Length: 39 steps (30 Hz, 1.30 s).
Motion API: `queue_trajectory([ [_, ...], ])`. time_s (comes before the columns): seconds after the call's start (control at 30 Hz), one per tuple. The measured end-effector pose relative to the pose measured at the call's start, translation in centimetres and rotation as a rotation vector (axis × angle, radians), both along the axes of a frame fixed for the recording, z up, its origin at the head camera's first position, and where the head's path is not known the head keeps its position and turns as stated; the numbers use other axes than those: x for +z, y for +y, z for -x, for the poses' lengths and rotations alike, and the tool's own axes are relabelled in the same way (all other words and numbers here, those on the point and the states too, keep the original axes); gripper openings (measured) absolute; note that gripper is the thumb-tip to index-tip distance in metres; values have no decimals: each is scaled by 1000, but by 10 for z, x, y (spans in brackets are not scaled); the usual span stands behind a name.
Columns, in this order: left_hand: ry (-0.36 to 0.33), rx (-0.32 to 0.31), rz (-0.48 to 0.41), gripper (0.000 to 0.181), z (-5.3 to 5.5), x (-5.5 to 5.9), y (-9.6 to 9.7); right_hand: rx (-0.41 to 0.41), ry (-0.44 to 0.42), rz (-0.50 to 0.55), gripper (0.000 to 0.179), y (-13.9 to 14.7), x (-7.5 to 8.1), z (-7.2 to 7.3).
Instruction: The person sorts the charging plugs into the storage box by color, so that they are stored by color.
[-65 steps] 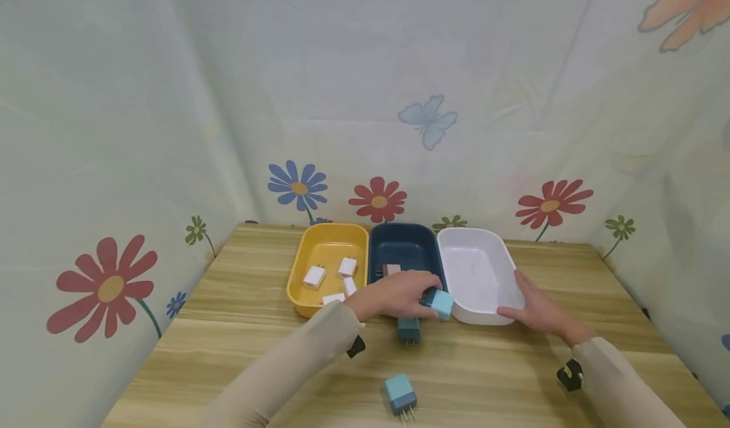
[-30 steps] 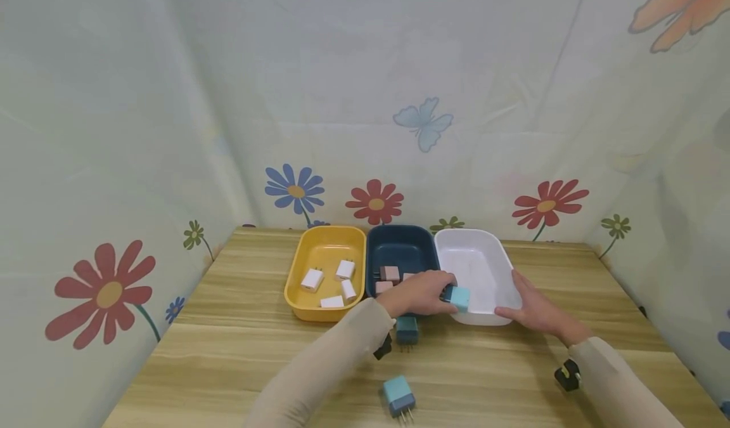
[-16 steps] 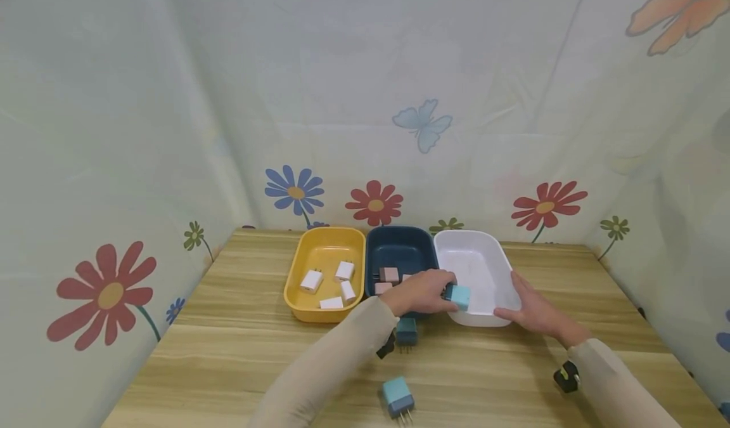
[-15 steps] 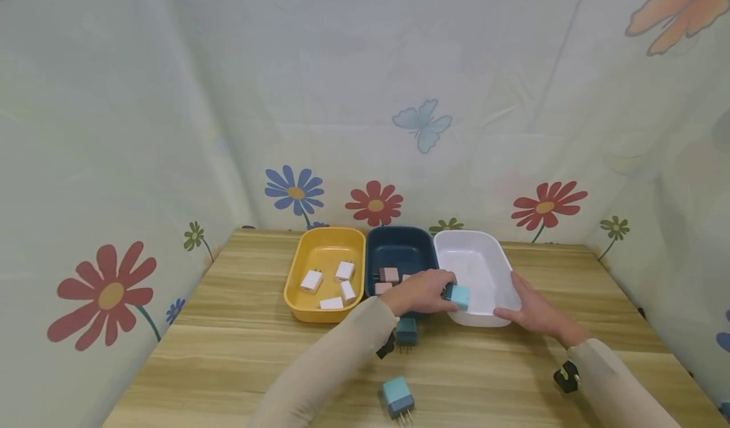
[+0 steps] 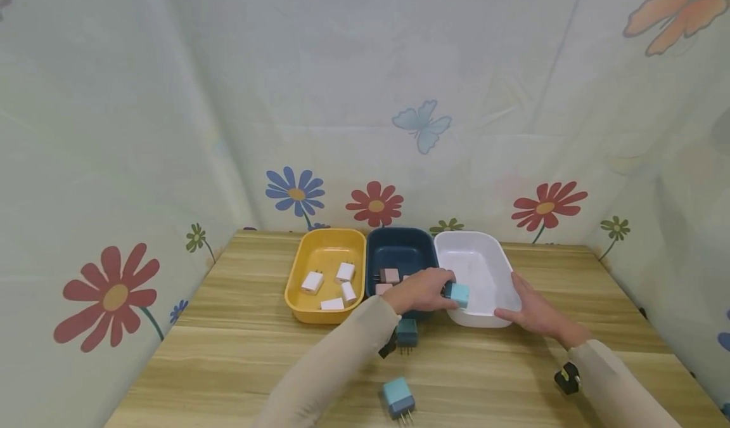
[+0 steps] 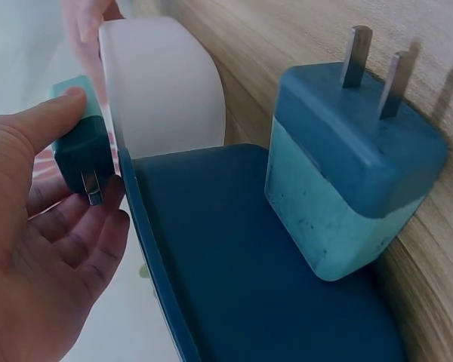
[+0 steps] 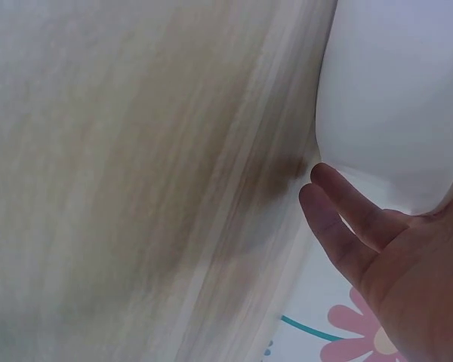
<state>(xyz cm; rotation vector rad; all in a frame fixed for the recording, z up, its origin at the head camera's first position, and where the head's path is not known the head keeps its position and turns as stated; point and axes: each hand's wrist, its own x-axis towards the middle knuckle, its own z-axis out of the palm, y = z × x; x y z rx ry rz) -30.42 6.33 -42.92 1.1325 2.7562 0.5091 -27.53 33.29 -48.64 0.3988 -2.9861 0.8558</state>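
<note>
In the head view my left hand [image 5: 424, 290] pinches a two-tone teal charger plug [image 5: 458, 294] over the front left corner of the white tub [image 5: 476, 319]. Up close in the left wrist view, thumb and fingertips grip this charger [image 6: 83, 147], its metal prongs pointing toward the camera. My right hand [image 5: 535, 307] holds the tub's front right corner, thumb at the front wall and fingers along the right side. The right wrist view has its fingers [image 7: 340, 226] extended beside the tub's outer wall [image 7: 392, 98].
A yellow tub [image 5: 296, 312] with several white chargers and a dark blue tub [image 5: 402, 232] with pinkish chargers stand left of the white one. Two more teal chargers are in front: one [image 5: 407, 331] by the blue tub, another [image 5: 398, 395] nearer on the wooden table [image 5: 222, 352].
Since the oldest frame, my left hand has carried the charger right, from the blue tub's front edge to over the white tub. Over the last half second both hands stay nearly still.
</note>
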Motion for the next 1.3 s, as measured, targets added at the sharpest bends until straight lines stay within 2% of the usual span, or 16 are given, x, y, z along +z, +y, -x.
queue_trajectory([
  [0.2,-14,6,-12,43,2,-2,0,-10,-9,-7,105,0,0,-1],
  [0.93,-3,32,-2,40,7,-3,5,-12,-15,-5,104,1,-4,2],
  [1.3,0,53,-47,42,16,-13,11,4,6,-11,102,1,-5,2],
])
